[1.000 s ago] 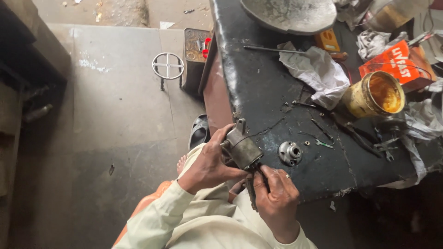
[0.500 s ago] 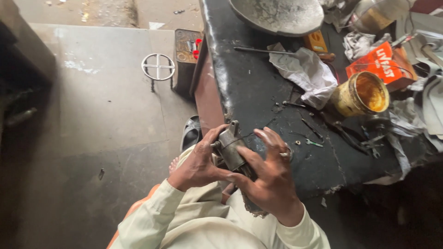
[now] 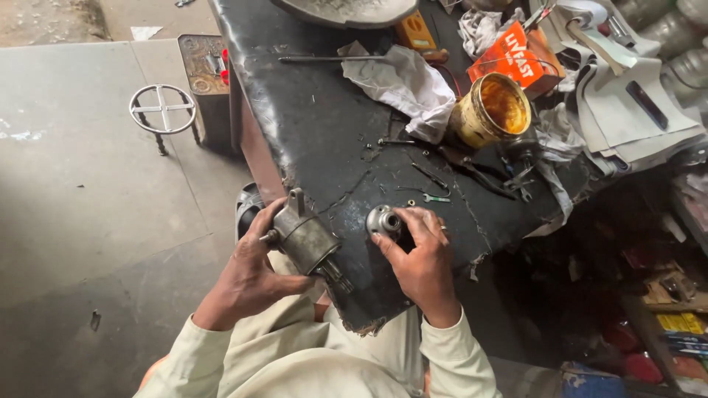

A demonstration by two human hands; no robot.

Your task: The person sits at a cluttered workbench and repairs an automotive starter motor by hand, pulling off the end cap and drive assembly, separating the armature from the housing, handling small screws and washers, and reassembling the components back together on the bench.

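My left hand grips a grey cylindrical metal motor housing with a short shaft sticking out toward me, held at the near left corner of the black workbench. My right hand rests on the bench top and its fingers close around a small round silver metal cap. The two parts are apart, a hand's width between them. Both sleeves are cream coloured.
On the bench lie a white rag, an open yellow tin of grease, an orange box, a long rod, small spanners and pliers. A metal ring stand and a rusty box stand on the concrete floor at left.
My right hand left the motor housing and moved right onto the bench, taking hold of the round silver cap. My left hand kept the housing and shifted it slightly left.
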